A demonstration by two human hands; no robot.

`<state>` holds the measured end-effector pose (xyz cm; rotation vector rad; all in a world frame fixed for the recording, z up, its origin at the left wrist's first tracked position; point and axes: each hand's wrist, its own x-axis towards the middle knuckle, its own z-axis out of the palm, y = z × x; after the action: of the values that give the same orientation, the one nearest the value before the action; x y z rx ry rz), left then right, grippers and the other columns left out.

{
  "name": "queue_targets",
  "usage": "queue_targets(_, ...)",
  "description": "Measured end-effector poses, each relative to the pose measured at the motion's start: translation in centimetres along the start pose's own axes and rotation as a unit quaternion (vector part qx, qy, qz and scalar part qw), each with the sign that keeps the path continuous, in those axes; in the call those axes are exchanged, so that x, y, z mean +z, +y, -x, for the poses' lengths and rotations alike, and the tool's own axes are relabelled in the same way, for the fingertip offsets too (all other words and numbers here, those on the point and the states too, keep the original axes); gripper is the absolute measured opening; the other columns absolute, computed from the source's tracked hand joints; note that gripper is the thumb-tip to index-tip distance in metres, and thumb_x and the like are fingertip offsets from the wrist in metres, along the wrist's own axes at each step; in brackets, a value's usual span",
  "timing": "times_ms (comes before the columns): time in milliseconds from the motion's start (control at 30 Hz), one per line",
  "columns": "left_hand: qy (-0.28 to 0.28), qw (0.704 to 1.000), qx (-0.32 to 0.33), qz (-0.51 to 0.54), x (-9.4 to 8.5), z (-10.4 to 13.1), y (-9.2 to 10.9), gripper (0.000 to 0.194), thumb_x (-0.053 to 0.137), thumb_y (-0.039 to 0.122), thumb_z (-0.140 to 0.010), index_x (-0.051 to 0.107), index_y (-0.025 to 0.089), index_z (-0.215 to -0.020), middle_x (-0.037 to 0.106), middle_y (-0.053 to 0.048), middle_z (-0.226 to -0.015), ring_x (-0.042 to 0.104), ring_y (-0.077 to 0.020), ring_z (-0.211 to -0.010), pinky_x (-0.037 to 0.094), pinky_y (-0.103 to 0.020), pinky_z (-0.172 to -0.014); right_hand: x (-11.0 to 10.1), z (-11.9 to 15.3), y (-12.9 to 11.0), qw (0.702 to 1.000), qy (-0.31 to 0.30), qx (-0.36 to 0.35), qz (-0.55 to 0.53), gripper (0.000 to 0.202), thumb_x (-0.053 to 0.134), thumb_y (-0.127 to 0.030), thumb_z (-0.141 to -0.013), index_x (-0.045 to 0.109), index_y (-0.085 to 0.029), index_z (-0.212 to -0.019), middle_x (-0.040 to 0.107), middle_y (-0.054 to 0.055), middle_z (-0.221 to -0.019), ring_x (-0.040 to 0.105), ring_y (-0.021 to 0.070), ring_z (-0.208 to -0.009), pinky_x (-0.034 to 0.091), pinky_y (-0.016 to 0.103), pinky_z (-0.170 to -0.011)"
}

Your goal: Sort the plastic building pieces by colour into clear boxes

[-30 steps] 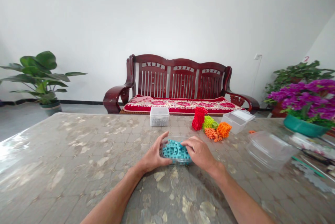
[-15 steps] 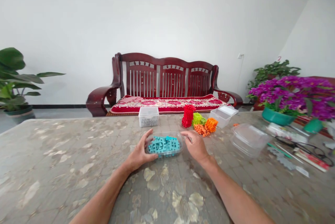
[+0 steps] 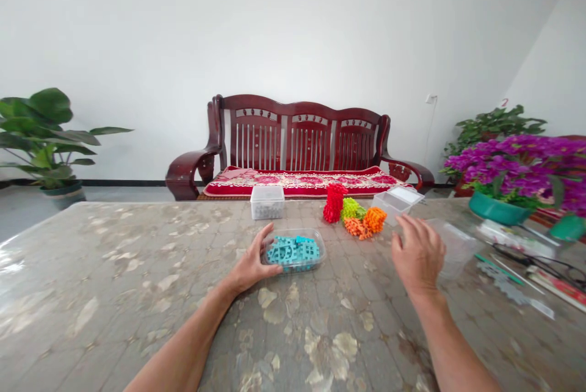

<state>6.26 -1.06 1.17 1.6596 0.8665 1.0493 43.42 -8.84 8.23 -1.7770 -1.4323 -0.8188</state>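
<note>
A clear plastic container (image 3: 322, 251) holding turquoise pieces (image 3: 293, 250) stands on the patterned table (image 3: 151, 325). My left hand (image 3: 254, 264) grips its left end, thumb at the near side and fingers at the far side. My right hand (image 3: 419, 254) is over the table to the right, fingers apart and holding nothing. Just beyond it is a clear plastic lid or box (image 3: 455, 248), partly hidden by the hand.
Behind stand a lidded box of grey pieces (image 3: 267, 203), red (image 3: 334, 203), green (image 3: 351, 209) and orange (image 3: 374, 220) clusters, and an open clear box (image 3: 394, 204). Glasses (image 3: 531, 261), a grey toothed piece (image 3: 502, 282) and purple flowers (image 3: 517, 163) are at right.
My right hand has left the right end of the container and moved right, its fingers opening. My left hand stays on the container. The view has shifted slightly left.
</note>
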Motion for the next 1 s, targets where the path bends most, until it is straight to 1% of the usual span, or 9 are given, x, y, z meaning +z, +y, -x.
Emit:
queue_targets(100, -0.002, 1.000, 0.004, 0.005, 0.1, 0.1, -0.1, 0.126, 0.085, 0.065, -0.056, 0.019, 0.021, -0.154, 0.022, -0.021, -0.160, 0.036, -0.0396, -0.141, 0.031, -0.053, -0.116, -0.6, 0.2, 2.1, 0.997, 0.016, 0.042, 0.068, 0.046, 0.050, -0.025, -0.089, 0.054, -0.018, -0.134, 0.055, 0.016, -0.139, 0.040, 0.0353, -0.132, 0.032, 0.052, -0.103)
queue_targets(167, -0.003, 1.000, 0.005, 0.009, 0.2, 0.1, -0.2, 0.128, 0.084, 0.067, -0.055, 0.018, 0.021, -0.154, 0.021, -0.021, -0.160, 0.035, -0.0399, -0.142, 0.031, -0.052, -0.116, -0.4, 0.5, 3.7, 0.994, 0.002, 0.055, 0.092, 0.048, 0.050, -0.028, -0.088, 0.053, -0.018, -0.135, 0.057, 0.017, -0.137, 0.041, 0.0371, -0.131, 0.032, 0.053, -0.101)
queue_targets(333, -0.005, 1.000, 0.006, 0.001, 0.2, 0.1, -0.4, 0.128, 0.084, 0.067, -0.055, 0.017, 0.020, -0.154, 0.021, -0.021, -0.160, 0.035, -0.0394, -0.142, 0.030, -0.052, -0.117, 0.5, 1.2, 7.1, 0.985, -0.059, 0.077, 0.143, 0.038, 0.048, -0.027, -0.086, 0.068, -0.019, -0.117, 0.071, 0.017, -0.098, 0.058, 0.0348, -0.099, 0.036, 0.050, -0.088)
queue_targets(400, -0.005, 1.000, 0.003, 0.002, 0.1, 0.1, -0.4, 0.127, 0.085, 0.066, -0.056, 0.018, 0.021, -0.154, 0.022, -0.021, -0.160, 0.036, -0.0394, -0.142, 0.030, -0.052, -0.117, 0.8, 1.3, 7.9, 0.983, -0.062, 0.071, 0.160, 0.035, 0.047, -0.027, -0.086, 0.071, -0.021, -0.110, 0.072, 0.015, -0.090, 0.059, 0.0314, -0.084, 0.036, 0.047, -0.082)
queue_targets(567, -0.002, 1.000, 0.002, -0.004, 0.1, 0.0, -0.4, 0.123, 0.086, 0.062, -0.057, 0.021, 0.023, -0.154, 0.024, -0.019, -0.160, 0.038, -0.0389, -0.140, 0.031, -0.053, -0.116, 0.8, 1.3, 8.4, 0.985, 0.004, 0.044, 0.164, 0.032, 0.047, -0.025, -0.088, 0.073, -0.021, -0.106, 0.073, 0.012, -0.085, 0.056, 0.0261, -0.074, 0.033, 0.040, -0.073)
queue_targets(667, 0.001, 1.000, 0.001, -0.005, 0.1, -0.1, -0.5, 0.121, 0.087, 0.058, -0.058, 0.021, 0.023, -0.154, 0.025, -0.019, -0.159, 0.039, -0.0385, -0.140, 0.033, -0.052, -0.116, 0.2, 0.7, 8.1, 0.984, 0.090, 0.042, 0.147, 0.029, 0.050, -0.024, -0.088, 0.073, -0.019, -0.105, 0.072, 0.011, -0.081, 0.058, 0.0262, -0.078, 0.032, 0.038, -0.072)
queue_targets(767, 0.000, 1.000, -0.001, -0.008, 0.0, -0.1, -0.5, 0.119, 0.087, 0.055, -0.059, 0.022, 0.021, -0.152, 0.026, -0.020, -0.158, 0.039, -0.0382, -0.140, 0.034, -0.051, -0.116, -0.3, 0.1, 6.7, 0.983, 0.155, 0.025, 0.101, 0.024, 0.052, -0.022, -0.090, 0.073, -0.019, -0.102, 0.074, 0.010, -0.090, 0.061, 0.0264, -0.087, 0.035, 0.038, -0.076)
queue_targets(900, -0.009, 1.000, -0.003, -0.013, 0.0, 0.1, -0.3, 0.117, 0.087, 0.054, -0.059, 0.023, 0.020, -0.151, 0.029, -0.020, -0.157, 0.040, -0.0373, -0.138, 0.034, -0.050, -0.115, -0.4, 0.2, 2.6, 0.982, 0.167, -0.068, -0.063, 0.018, 0.054, -0.020, -0.092, 0.070, -0.020, -0.098, 0.074, 0.008, -0.095, 0.064, 0.0233, -0.092, 0.043, 0.038, -0.087)
queue_targets(1000, -0.027, 1.000, -0.002, -0.007, 0.2, 0.2, -0.1, 0.117, 0.087, 0.053, -0.059, 0.023, 0.020, -0.151, 0.032, -0.020, -0.155, 0.040, -0.0369, -0.139, 0.034, -0.051, -0.115, 0.0, 1.0, -1.6, 0.962, 0.141, -0.134, -0.191, 0.019, 0.054, -0.016, -0.092, 0.067, -0.021, -0.105, 0.073, 0.008, -0.097, 0.064, 0.0220, -0.095, 0.046, 0.040, -0.090)
